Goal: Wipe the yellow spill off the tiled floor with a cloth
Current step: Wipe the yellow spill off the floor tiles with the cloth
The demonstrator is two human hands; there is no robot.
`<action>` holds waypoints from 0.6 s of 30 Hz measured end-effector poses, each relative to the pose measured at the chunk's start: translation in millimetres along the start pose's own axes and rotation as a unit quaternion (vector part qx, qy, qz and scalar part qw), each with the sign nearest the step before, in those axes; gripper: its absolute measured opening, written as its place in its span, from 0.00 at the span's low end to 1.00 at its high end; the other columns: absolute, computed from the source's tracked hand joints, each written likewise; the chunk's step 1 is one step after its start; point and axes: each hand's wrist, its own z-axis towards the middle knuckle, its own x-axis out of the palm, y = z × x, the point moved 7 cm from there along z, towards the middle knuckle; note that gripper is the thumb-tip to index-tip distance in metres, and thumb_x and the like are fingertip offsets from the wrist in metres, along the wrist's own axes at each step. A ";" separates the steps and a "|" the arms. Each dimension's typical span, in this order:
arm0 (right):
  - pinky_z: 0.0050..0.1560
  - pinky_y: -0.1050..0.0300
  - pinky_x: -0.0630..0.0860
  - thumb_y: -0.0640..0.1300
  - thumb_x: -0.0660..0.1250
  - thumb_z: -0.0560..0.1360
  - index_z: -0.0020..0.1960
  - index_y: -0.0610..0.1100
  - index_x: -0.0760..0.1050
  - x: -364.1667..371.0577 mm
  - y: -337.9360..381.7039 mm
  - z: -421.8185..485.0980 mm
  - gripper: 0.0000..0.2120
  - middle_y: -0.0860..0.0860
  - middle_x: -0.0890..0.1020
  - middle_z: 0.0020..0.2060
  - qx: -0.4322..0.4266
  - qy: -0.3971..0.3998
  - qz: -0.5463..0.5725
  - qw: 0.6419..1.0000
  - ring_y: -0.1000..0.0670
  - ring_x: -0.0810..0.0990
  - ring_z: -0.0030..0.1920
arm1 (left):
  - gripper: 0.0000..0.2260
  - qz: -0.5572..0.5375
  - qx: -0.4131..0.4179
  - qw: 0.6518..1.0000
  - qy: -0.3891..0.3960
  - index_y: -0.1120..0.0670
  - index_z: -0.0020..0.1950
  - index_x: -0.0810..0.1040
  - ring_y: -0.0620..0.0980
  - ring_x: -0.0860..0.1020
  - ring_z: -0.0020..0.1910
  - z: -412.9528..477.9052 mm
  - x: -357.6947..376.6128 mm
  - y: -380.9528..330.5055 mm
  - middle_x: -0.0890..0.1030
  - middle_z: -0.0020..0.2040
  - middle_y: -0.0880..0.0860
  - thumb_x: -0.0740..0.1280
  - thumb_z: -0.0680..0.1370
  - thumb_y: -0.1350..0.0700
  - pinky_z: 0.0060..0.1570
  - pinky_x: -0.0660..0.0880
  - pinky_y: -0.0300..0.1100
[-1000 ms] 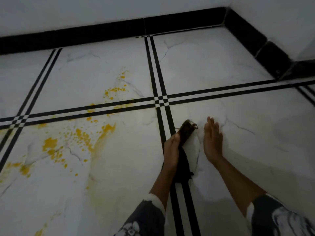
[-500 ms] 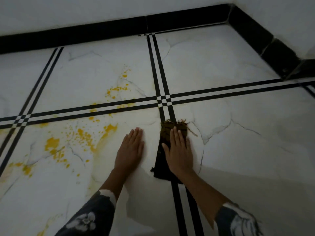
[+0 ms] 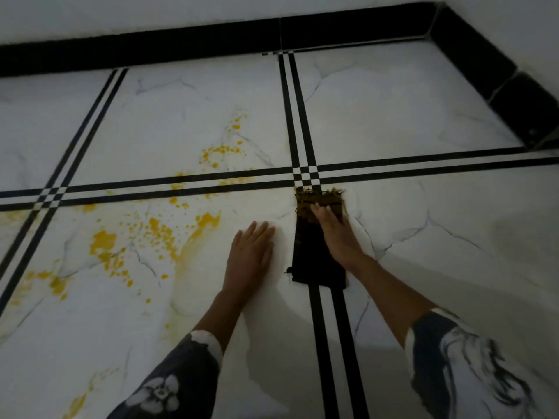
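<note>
On the tiled floor, both hands press flat — right hand fingers spread on cloth, left hand bare.

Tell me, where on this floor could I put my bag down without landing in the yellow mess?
The far right tile, bordered by the black skirting and the striped lines, looks clean, as does the floor right of the cloth. Left of the left hand, the yellow spill crowds the tiles.

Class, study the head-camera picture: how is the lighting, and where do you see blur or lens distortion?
Head view: dim, uneven light, brightest around the yellow spill; soft shadows under both forearms; right hand on the dark cloth slightly motion-blurred; wide-angle lens bends the black skirting.
</note>
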 end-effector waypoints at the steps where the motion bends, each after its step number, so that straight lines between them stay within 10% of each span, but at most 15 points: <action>1: 0.73 0.51 0.35 0.63 0.33 0.76 0.73 0.57 0.55 -8.1 -4.4 -0.3 0.30 0.55 0.56 0.75 0.024 0.002 0.080 0.996 0.53 0.45 0.75 | 0.22 -0.030 0.010 0.999 0.005 0.52 0.71 0.66 0.51 0.60 0.74 7.0 -0.1 -13.6 0.67 0.72 0.52 0.49 0.80 0.47 0.71 0.49 0.44; 9: 0.72 0.45 0.32 0.71 0.29 0.70 0.72 0.64 0.51 -31.0 -41.6 -11.8 0.34 0.58 0.67 0.70 0.069 0.047 0.182 0.980 0.51 0.48 0.76 | 0.22 0.024 0.133 0.975 0.175 0.47 0.69 0.68 0.51 0.65 0.68 47.1 29.0 -91.9 0.73 0.66 0.50 0.65 0.76 0.56 0.69 0.49 0.56; 14: 0.72 0.41 0.32 0.82 0.31 0.56 0.48 0.85 0.57 -25.4 -56.3 -11.0 0.25 0.57 0.58 0.74 0.096 0.061 0.169 0.979 0.49 0.43 0.76 | 0.12 0.116 0.144 0.961 0.207 0.50 0.58 0.77 0.51 0.67 0.61 39.2 15.7 -78.2 0.74 0.58 0.52 0.64 0.75 0.57 0.64 0.57 0.50; 18: 0.73 0.52 0.35 0.73 0.34 0.69 0.72 0.61 0.54 -41.0 -27.7 -29.8 0.36 0.53 0.63 0.73 0.046 -0.015 0.106 0.993 0.50 0.52 0.75 | 0.14 -0.116 0.043 0.982 0.141 0.51 0.43 0.83 0.49 0.73 0.56 13.8 -10.9 -29.7 0.78 0.52 0.50 0.64 0.71 0.69 0.62 0.67 0.50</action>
